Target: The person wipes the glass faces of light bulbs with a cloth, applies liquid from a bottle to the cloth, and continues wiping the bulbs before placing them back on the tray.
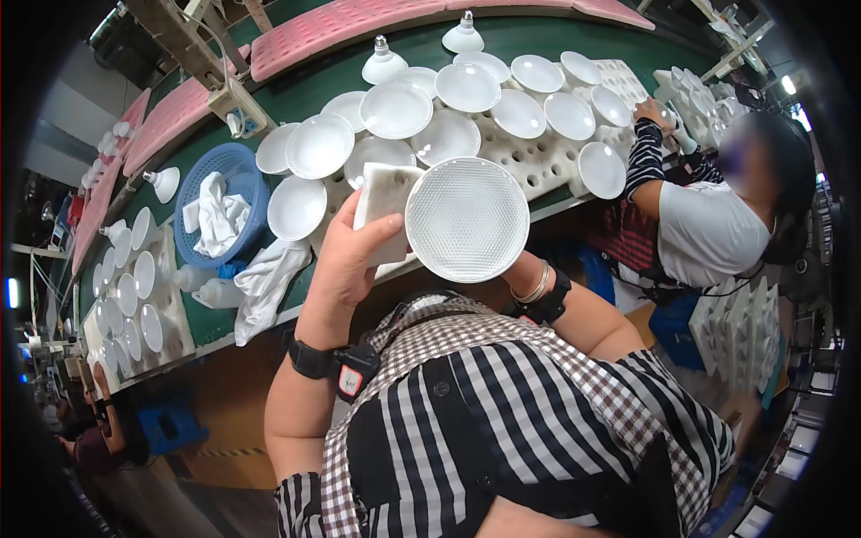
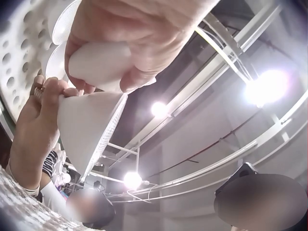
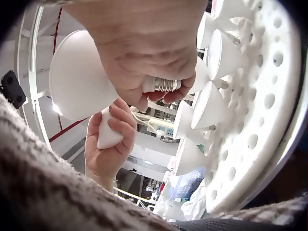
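My left hand [image 1: 352, 247] grips a white sponge pad [image 1: 387, 199] with grey smudges, thumb across its front. The pad's edge is right at the rim of a large reflector bulb [image 1: 467, 220], whose dimpled face is turned up toward the head camera. My right hand [image 3: 149, 53] holds this bulb from behind by its neck, fingers curled about the metal screw base [image 3: 167, 85]. In the head view the bulb's face hides most of that hand. The left wrist view shows the bulb's white cone [image 2: 86, 127] side-on, just below the pad.
Several similar bulbs [image 1: 408, 108] stand face up in holed foam trays [image 1: 538, 166] on the green bench [image 1: 215, 325]. A blue basket [image 1: 260, 188] with white cloths is at the left. Another person [image 1: 717, 220] works at the right. A pink foam strip [image 1: 332, 45] runs behind.
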Action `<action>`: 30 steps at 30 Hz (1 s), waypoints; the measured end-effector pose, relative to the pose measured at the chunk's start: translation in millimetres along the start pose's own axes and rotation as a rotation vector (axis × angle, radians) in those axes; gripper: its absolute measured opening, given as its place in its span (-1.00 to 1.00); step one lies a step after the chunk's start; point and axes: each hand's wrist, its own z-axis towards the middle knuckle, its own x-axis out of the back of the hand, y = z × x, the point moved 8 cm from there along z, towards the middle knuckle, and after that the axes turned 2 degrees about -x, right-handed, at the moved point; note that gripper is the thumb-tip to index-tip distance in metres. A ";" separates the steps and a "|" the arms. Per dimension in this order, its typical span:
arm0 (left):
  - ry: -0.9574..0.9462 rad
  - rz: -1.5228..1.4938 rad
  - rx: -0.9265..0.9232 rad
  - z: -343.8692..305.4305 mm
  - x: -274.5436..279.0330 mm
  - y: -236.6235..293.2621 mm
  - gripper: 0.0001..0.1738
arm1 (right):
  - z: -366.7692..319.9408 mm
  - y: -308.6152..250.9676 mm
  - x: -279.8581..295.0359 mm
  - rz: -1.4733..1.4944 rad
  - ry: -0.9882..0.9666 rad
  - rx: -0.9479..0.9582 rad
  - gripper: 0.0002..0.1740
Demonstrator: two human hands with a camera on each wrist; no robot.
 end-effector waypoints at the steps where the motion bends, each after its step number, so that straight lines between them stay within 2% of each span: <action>1: -0.022 0.003 -0.012 -0.3 -0.7 0.5 -0.31 | -0.5 1.8 1.8 0.002 0.000 0.000 -0.29; 3: -0.017 0.014 -0.011 -4.8 -5.0 2.6 -0.30 | -2.6 -3.1 -4.1 -0.177 -0.112 0.116 -0.35; 4: -0.012 0.022 -0.010 -7.3 -6.5 4.2 -0.29 | -4.9 -2.0 -5.5 -0.175 -0.113 0.116 -0.35; 6: -0.010 0.026 -0.001 -9.5 -6.6 6.8 -0.28 | -10.7 -16.7 -14.3 -0.516 -0.026 0.247 -0.38; 7: -0.011 0.028 0.008 -10.3 -6.5 7.2 -0.26 | -10.3 -5.8 -16.6 -0.537 -0.092 -0.041 -0.60; 9: 0.002 0.030 -0.002 -11.6 -4.9 9.1 -0.26 | -11.3 22.0 -8.9 -0.209 -0.075 -0.230 -0.75; 10: 0.012 0.033 -0.009 -11.9 -3.5 10.3 -0.25 | -11.8 23.7 -6.8 -0.208 -0.077 -0.232 -0.75; 12: 0.005 0.037 -0.018 -12.5 -2.8 11.1 -0.24 | -17.4 36.1 -8.5 0.028 -0.106 -0.422 -0.80; 17: 0.027 0.048 -0.040 -15.3 0.4 11.5 -0.26 | -19.0 34.4 -10.9 0.142 -0.071 -0.497 -0.79; 20: 0.111 0.051 -0.078 -13.8 12.6 7.2 -0.35 | -20.8 35.9 -9.6 0.153 -0.044 -0.547 -0.80; 22: 0.190 0.862 -0.689 -29.0 0.9 43.7 -0.44 | -22.3 38.3 -9.8 0.141 -0.030 -0.577 -0.80; 23: 0.150 1.196 -0.810 -39.7 -26.1 49.9 -0.50 | -23.7 40.6 -10.1 0.136 -0.029 -0.599 -0.80; 25: -0.025 1.486 -1.025 -49.7 -62.6 54.1 -0.52 | -27.7 42.0 -11.4 0.133 -0.027 -0.622 -0.80; 27: 0.086 1.526 -0.840 -18.4 -15.4 40.9 -0.54 | -36.7 41.2 -6.7 0.146 0.074 -0.748 -0.79; 28: 0.079 1.438 -0.702 -9.0 12.0 28.7 -0.57 | -39.0 35.0 -6.2 0.093 0.078 -0.764 -0.78; 29: 0.075 1.441 -0.709 -8.4 16.9 26.4 -0.57 | -36.3 26.7 -7.0 0.092 0.077 -0.757 -0.78; 30: 0.123 1.246 -0.651 -9.7 29.4 25.0 -0.58 | -37.0 22.1 -4.5 0.034 0.099 -0.799 -0.80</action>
